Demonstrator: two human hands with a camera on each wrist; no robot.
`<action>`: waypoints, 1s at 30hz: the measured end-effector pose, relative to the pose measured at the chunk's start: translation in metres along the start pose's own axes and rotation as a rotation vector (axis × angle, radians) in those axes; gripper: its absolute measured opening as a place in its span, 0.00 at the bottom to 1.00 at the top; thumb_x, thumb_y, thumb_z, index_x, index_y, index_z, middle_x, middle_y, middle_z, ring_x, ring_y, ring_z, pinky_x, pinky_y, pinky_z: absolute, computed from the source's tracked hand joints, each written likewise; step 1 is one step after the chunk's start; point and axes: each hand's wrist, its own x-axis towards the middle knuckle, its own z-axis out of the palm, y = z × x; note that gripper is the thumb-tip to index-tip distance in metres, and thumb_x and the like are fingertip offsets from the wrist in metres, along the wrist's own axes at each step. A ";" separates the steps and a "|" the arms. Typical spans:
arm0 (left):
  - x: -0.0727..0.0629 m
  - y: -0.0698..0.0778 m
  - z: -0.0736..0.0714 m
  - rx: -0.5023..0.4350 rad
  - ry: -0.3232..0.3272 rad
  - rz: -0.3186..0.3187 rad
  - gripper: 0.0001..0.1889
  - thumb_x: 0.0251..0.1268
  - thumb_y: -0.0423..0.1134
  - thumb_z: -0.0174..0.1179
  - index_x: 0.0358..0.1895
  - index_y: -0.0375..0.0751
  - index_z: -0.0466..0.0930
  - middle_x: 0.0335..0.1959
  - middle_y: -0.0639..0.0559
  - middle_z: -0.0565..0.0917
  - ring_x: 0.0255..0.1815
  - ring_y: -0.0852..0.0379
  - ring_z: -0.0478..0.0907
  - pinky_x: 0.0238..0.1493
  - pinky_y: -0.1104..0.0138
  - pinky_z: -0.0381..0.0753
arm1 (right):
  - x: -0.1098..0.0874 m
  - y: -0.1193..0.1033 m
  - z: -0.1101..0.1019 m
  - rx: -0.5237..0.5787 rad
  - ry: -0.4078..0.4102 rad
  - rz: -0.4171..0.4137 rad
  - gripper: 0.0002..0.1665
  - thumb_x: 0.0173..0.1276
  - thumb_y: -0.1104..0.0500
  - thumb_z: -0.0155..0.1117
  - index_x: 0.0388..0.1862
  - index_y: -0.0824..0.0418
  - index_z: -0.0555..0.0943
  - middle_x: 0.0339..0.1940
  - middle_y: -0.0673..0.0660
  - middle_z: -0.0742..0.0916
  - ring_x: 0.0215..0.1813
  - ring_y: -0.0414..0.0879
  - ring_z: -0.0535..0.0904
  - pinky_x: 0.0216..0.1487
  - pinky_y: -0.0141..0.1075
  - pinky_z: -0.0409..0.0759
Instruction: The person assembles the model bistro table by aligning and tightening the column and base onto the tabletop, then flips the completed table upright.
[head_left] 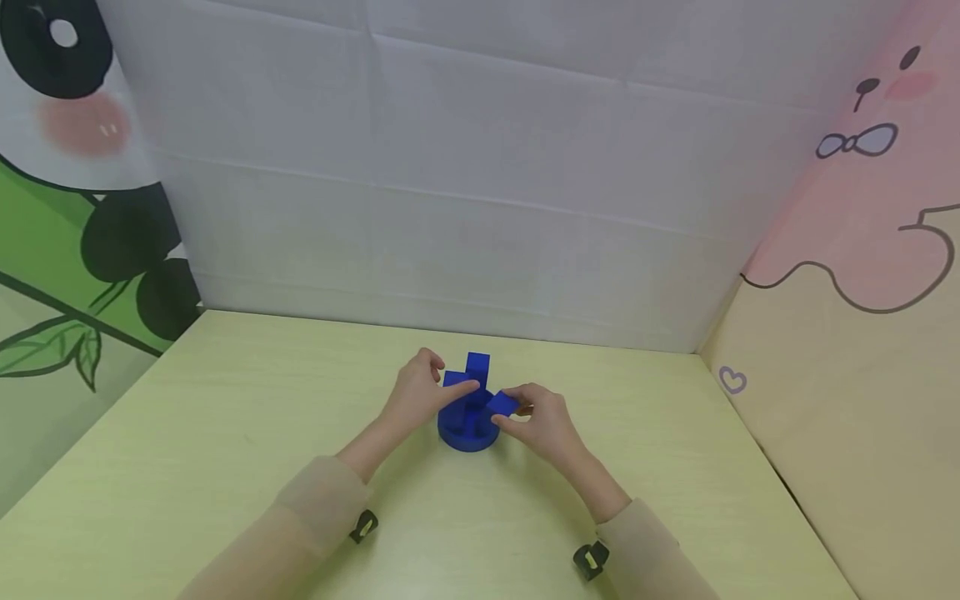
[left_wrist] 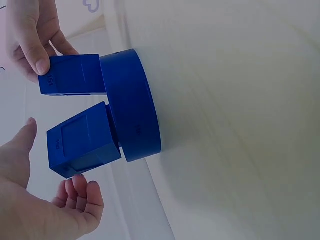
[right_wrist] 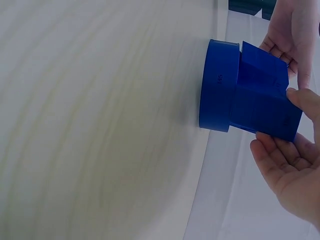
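Note:
A round blue base point(head_left: 468, 435) sits mid-table with blue blocks standing in it. My right hand point(head_left: 514, 410) pinches one blue block point(head_left: 502, 404) at the base's right side; its thumb point(left_wrist: 39, 61) lies on the block's face point(left_wrist: 72, 75). My left hand point(head_left: 452, 373) is cupped loosely about a second block point(left_wrist: 82, 140) on the base's left, its thumb point(left_wrist: 27, 129) just off the block's edge. A third block point(head_left: 477, 364) stands upright at the back of the base. In the right wrist view the blocks point(right_wrist: 262, 95) rise from the base point(right_wrist: 219, 85).
The pale wooden table point(head_left: 247, 417) is walled by a white sheet point(head_left: 465, 183) behind and printed panels at the left point(head_left: 67, 208) and right point(head_left: 862, 275). Bare tabletop lies all around the base.

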 end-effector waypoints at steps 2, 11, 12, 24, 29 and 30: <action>0.000 0.001 0.001 0.008 0.006 0.009 0.33 0.45 0.58 0.71 0.44 0.36 0.69 0.30 0.47 0.71 0.29 0.53 0.68 0.26 0.68 0.67 | 0.001 0.000 0.000 0.003 -0.001 -0.007 0.22 0.55 0.56 0.74 0.46 0.65 0.82 0.37 0.57 0.86 0.38 0.50 0.84 0.42 0.42 0.83; -0.001 0.000 0.000 -0.009 -0.009 0.036 0.27 0.50 0.49 0.71 0.44 0.36 0.69 0.29 0.48 0.71 0.29 0.54 0.68 0.27 0.68 0.68 | 0.002 -0.002 -0.003 0.010 -0.044 0.004 0.23 0.55 0.55 0.73 0.48 0.65 0.82 0.38 0.57 0.86 0.40 0.52 0.84 0.42 0.42 0.83; -0.002 0.000 0.000 -0.013 -0.017 0.046 0.27 0.50 0.49 0.71 0.44 0.36 0.70 0.30 0.47 0.71 0.30 0.54 0.69 0.28 0.68 0.69 | 0.002 -0.002 -0.003 0.016 -0.049 0.010 0.23 0.55 0.55 0.73 0.48 0.65 0.82 0.39 0.57 0.86 0.40 0.53 0.84 0.42 0.42 0.83; -0.002 -0.008 -0.010 0.036 -0.126 0.229 0.21 0.54 0.45 0.69 0.48 0.39 0.76 0.34 0.49 0.77 0.35 0.55 0.72 0.34 0.67 0.74 | 0.003 0.000 -0.004 0.027 -0.055 0.036 0.24 0.55 0.53 0.73 0.48 0.64 0.82 0.39 0.56 0.87 0.42 0.54 0.84 0.43 0.40 0.82; -0.003 -0.011 -0.014 0.082 -0.194 0.338 0.19 0.59 0.44 0.65 0.52 0.41 0.78 0.42 0.49 0.79 0.41 0.54 0.74 0.37 0.66 0.75 | 0.003 -0.001 -0.004 0.011 -0.049 0.033 0.24 0.54 0.53 0.74 0.47 0.64 0.82 0.38 0.56 0.87 0.41 0.52 0.84 0.42 0.39 0.83; -0.004 -0.011 -0.014 0.088 -0.210 0.362 0.19 0.60 0.43 0.65 0.53 0.41 0.78 0.44 0.48 0.79 0.42 0.54 0.74 0.39 0.64 0.76 | 0.002 -0.001 -0.004 0.009 -0.049 0.033 0.24 0.54 0.53 0.74 0.47 0.63 0.82 0.38 0.56 0.87 0.41 0.52 0.84 0.42 0.39 0.83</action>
